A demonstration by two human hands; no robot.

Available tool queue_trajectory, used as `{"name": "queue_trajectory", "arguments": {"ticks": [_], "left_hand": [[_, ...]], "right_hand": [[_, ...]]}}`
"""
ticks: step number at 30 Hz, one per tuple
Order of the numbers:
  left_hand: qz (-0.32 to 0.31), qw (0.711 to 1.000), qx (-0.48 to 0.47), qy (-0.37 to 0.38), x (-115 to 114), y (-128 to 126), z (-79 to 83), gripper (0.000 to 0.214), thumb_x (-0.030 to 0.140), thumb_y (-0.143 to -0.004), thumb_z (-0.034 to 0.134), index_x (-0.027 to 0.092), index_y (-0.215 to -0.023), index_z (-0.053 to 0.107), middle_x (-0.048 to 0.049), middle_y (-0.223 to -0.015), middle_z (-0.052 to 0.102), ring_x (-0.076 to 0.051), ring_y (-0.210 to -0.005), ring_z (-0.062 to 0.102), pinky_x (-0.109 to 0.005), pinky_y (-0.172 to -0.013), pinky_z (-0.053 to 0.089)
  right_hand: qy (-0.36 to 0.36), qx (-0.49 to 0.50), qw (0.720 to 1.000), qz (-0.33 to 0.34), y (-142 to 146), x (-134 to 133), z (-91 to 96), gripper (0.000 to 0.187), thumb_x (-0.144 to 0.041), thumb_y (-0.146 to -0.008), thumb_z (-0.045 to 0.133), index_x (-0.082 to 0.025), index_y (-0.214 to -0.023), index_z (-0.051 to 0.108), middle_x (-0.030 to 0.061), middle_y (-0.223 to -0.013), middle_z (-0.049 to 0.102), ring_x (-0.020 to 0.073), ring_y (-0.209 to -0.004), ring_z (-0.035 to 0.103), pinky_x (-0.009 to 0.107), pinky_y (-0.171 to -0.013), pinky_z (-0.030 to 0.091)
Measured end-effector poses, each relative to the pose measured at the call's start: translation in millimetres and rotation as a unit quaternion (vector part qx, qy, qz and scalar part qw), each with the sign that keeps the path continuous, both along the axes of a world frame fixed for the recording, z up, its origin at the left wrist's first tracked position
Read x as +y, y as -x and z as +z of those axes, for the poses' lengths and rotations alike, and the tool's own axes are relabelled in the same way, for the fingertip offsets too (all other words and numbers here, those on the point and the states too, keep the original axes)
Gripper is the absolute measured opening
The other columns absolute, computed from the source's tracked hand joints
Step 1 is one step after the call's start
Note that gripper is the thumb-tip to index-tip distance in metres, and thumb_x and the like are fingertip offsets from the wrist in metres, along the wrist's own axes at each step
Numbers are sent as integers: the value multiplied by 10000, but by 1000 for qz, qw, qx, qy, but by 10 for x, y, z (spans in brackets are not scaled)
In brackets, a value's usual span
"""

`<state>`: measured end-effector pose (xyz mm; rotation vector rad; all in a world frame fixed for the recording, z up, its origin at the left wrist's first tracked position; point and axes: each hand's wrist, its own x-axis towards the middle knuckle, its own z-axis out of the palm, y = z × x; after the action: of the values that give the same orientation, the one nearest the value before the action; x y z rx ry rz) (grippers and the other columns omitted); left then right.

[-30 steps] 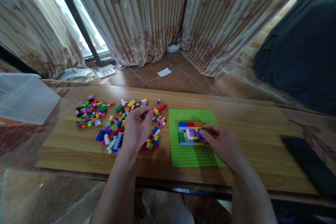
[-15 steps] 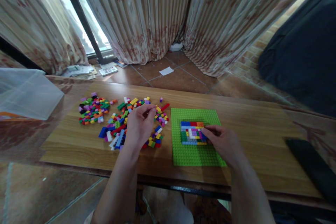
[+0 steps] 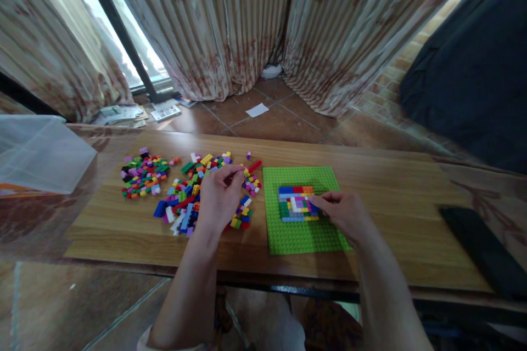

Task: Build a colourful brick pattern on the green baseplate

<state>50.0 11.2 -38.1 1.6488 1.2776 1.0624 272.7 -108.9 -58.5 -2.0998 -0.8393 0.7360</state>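
A green studded baseplate lies flat on the wooden board. On it stands a rectangle of toy bricks in blue, red, orange, white, green and yellow. My right hand reaches in from the right, its thumb and fingertips pinched at the rectangle's right side; what they grip, if anything, is hidden. Over the larger heap of loose bricks hovers my left hand, fingers pinched together. Whether a small piece sits between its fingertips I cannot make out.
Another pile of small bricks lies farther left on the wooden board. A clear plastic bin stands at the left edge. A black flat object rests at the right end. Curtains hang behind.
The whole view has shifted slightly. Both hands stay nearly where they were: the left pinched over the heap, the right at the rectangle's right side.
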Motion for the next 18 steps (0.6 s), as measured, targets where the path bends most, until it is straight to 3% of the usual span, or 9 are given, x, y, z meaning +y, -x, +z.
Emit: {"name": "queue_trajectory", "arguments": {"ticks": [7,11,15,18], "left_hand": [[-9,999,29,-13,11,12,-28,178,263,-789,608,182,-830,761,-4,-705,723,-142,-627,612,-217,-597,453],[6,1000,18,-14,26,14,-17,169,240,-773,607,180,-820,758,-7,-716,729,-149,-653,628,-218,-609,467],[4,1000,19,-14,37,37,-9,174,230,-771,605,176,-826,761,-3,-710,723,-138,-637,616,-214,-597,460],[6,1000,8,-18,56,87,-23,186,242,-780,609,173,-859,763,4,-705,716,-131,-626,603,-215,-599,458]], "right_hand": [[-29,20,999,-17,60,-10,-22,365,-521,-642,721,-156,-662,723,17,-542,638,126,-494,517,250,-480,339],[-60,58,995,-54,15,-66,27,437,-588,-691,678,-165,-584,649,-18,-464,531,91,-415,414,245,-426,270],[-151,56,978,-134,-22,-75,79,429,-563,-723,675,-168,-575,596,-31,-490,489,67,-416,357,225,-401,238],[-229,58,959,-155,64,-36,134,350,-493,-742,688,-162,-646,630,-40,-514,494,65,-425,369,210,-393,253]]}}
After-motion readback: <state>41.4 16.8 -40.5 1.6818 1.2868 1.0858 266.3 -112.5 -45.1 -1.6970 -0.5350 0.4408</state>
